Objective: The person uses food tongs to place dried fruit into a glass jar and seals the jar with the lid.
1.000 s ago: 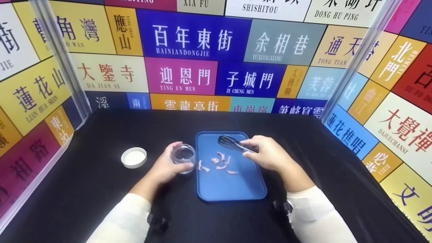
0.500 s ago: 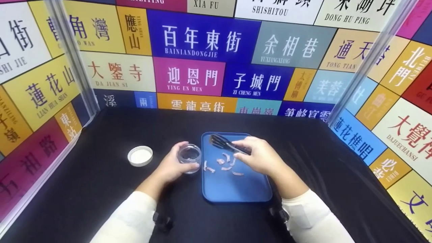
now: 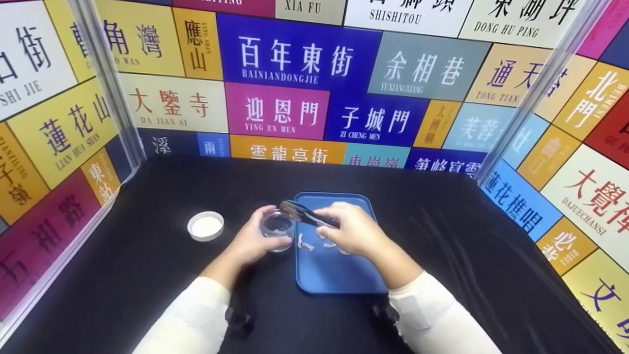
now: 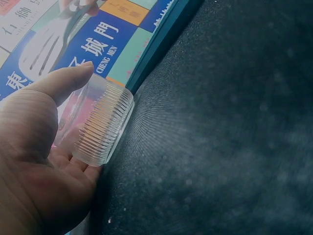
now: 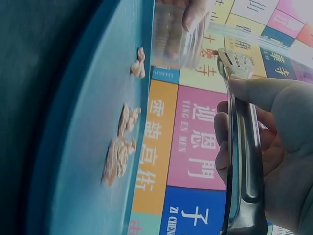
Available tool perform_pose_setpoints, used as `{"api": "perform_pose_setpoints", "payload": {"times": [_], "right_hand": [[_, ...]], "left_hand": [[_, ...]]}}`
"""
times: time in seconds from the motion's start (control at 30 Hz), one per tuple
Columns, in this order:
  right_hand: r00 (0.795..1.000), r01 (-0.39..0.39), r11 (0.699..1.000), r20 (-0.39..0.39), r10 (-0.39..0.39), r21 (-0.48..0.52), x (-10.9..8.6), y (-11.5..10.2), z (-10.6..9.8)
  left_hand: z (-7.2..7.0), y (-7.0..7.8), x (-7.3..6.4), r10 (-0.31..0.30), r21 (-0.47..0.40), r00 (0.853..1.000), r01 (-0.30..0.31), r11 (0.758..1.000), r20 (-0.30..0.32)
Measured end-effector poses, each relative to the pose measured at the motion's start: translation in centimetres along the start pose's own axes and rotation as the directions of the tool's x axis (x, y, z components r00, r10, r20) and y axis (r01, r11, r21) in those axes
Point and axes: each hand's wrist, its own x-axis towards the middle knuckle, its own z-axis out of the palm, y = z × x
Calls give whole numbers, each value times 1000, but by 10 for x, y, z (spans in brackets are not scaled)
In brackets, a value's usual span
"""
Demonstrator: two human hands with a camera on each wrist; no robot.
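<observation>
My left hand (image 3: 255, 238) grips a clear ribbed jar (image 4: 105, 122) beside the tray's left edge; the thumb lies along one side and the fingers along the other. Pinched in my right hand (image 3: 351, 228) is a pair of tongs (image 5: 244, 152) with slotted heads. The heads (image 3: 291, 210) are at the jar's far rim, above its mouth. Whether the tongs carry a piece cannot be told. Several small pale pink, meat-like strips (image 3: 305, 245) lie on the blue tray (image 3: 339, 275), partly hidden by the right hand in the head view.
A white round lid (image 3: 205, 226) lies to the left of the jar on the black tablecloth (image 3: 162, 255). Sign-covered panels (image 3: 295, 59) enclose the table at the back and both sides.
My right hand has carried the tongs leftward from over the tray to the jar's mouth. The left hand still holds the jar in place. The head view has shifted slightly.
</observation>
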Motion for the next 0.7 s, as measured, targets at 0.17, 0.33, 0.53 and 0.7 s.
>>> {"api": "perform_pose_setpoints", "payload": {"times": [0.17, 0.33, 0.53, 0.7], "right_hand": [[1000, 3, 1000, -2, -3, -4, 2, -7, 6], [1000, 12, 1000, -2, -12, -25, 3, -9, 9], [1000, -1, 999, -10, 0, -36, 3, -10, 7], [999, -43, 998, 7, 43, -47, 1, -7, 6]], "left_hand": [[1, 1, 0, 0, 1, 1000, 0, 1000, 4], [1, 1, 0, -3, 2, 1000, 3, 1000, 5], [1, 0, 0, 8, -4, 1000, -8, 1000, 0], [0, 0, 0, -2, 3, 1000, 2, 1000, 7]]}}
